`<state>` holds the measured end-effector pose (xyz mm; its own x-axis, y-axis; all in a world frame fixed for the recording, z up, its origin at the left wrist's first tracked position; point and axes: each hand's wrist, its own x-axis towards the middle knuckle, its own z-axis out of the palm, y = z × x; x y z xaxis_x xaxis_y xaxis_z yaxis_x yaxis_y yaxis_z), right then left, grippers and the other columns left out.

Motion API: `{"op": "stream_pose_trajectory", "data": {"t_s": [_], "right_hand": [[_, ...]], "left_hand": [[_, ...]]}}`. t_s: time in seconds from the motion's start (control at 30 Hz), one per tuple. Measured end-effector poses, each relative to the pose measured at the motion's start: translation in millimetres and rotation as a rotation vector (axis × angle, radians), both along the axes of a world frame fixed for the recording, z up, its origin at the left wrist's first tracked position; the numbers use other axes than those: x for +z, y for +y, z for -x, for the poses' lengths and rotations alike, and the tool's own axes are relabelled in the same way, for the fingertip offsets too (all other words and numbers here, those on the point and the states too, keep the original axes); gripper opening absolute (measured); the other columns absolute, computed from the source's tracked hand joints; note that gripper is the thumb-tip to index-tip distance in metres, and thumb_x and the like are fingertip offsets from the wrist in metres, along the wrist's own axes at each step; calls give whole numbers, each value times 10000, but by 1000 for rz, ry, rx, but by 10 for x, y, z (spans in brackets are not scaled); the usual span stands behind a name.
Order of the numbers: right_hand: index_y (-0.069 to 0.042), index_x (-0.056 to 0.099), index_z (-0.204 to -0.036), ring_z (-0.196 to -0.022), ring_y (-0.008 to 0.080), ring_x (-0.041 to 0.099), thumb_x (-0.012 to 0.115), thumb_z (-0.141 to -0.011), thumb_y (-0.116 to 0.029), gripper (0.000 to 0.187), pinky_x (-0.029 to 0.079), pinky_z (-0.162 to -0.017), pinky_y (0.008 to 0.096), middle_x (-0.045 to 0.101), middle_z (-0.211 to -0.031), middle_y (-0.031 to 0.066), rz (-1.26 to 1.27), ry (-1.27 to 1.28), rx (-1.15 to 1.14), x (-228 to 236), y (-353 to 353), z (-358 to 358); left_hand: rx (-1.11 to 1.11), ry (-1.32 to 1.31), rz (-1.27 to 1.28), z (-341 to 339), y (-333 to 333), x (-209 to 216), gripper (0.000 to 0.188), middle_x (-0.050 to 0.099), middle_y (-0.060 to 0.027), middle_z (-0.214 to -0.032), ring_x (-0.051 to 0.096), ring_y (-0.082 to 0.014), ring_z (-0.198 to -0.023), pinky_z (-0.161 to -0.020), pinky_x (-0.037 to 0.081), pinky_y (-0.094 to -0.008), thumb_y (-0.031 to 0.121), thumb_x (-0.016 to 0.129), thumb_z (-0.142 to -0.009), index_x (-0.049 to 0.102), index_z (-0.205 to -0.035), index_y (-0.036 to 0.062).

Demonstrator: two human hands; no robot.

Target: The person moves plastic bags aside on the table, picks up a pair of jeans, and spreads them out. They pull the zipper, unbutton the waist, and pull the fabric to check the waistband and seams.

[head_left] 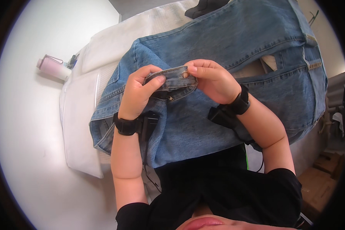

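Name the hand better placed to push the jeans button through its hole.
Right, probably: the right hand pinches the waistband right at the button, while the left hand grips the band's far end.

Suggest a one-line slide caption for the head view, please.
Left hand and right hand pinch the buttoned waistband of jeans spread over a white table.

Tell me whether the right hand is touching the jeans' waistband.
Touching. The head view shows the right hand with its thumb and fingers pinched on the waistband of the jeans beside the buttonhole, while the left hand grips the other end.
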<state>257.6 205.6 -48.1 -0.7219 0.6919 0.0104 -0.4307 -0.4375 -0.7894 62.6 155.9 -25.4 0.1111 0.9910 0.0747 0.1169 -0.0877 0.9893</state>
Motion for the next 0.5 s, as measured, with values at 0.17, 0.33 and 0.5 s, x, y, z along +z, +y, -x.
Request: {"op": "stream_pose_trajectory", "data": {"t_s": [0.17,0.33,0.5], "right_hand": [[-17,597,-921,-774,103,511,487,-855,-199,223,387,-732,242,589,-837,30,15,48,31,27,-18,22],[8,584,-990,-887,154,542,469,-858,-215,284,390,-827,304,598,-966,90,-37,31,74,-23,-3,11],[6,584,-992,-891,150,540,479,-852,-203,272,391,-825,297,597,-967,85,-39,40,84,-16,-1,6]], "left_hand": [[1,-14,-9,27,3,-22,104,540,22,-730,472,-47,-689,-649,381,-186,111,546,-785,568,-819,15],[11,-36,-5,33,3,-18,99,543,21,-734,476,-45,-690,-645,383,-185,104,544,-789,571,-833,20],[2,-56,0,32,3,-20,93,542,22,-733,474,-42,-688,-645,381,-183,100,541,-793,570,-835,23]]}}
